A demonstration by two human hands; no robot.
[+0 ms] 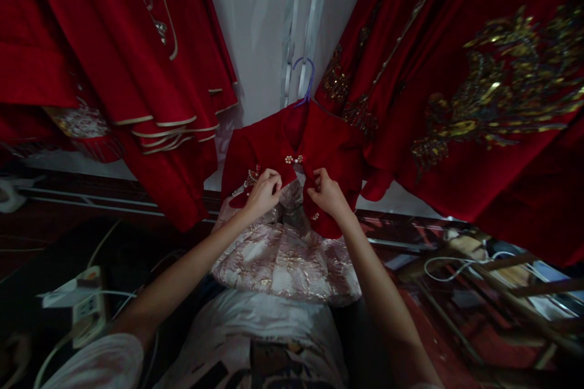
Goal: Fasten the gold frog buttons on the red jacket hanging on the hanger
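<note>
A short red jacket (269, 140) hangs in front of me on a purple hanger (310, 76), with a pearl clasp (294, 160) at its chest. My left hand (265, 194) is closed with curled fingers on the jacket's left front edge, beside beaded trim (250, 178). Opposite it, my right hand (327, 194) pinches the right front edge below the clasp. The two front panels part between my hands. Beneath the jacket shows a pale pink, shiny patterned skirt (283, 255), which reaches down to my lap.
Red garments with pale piping (159, 85) hang at the left. Red garments with gold sequin embroidery (488, 97) hang at the right. A power strip (89, 307) with cables lies lower left. Wooden stool legs (515, 292) and a white cable (449, 267) are lower right.
</note>
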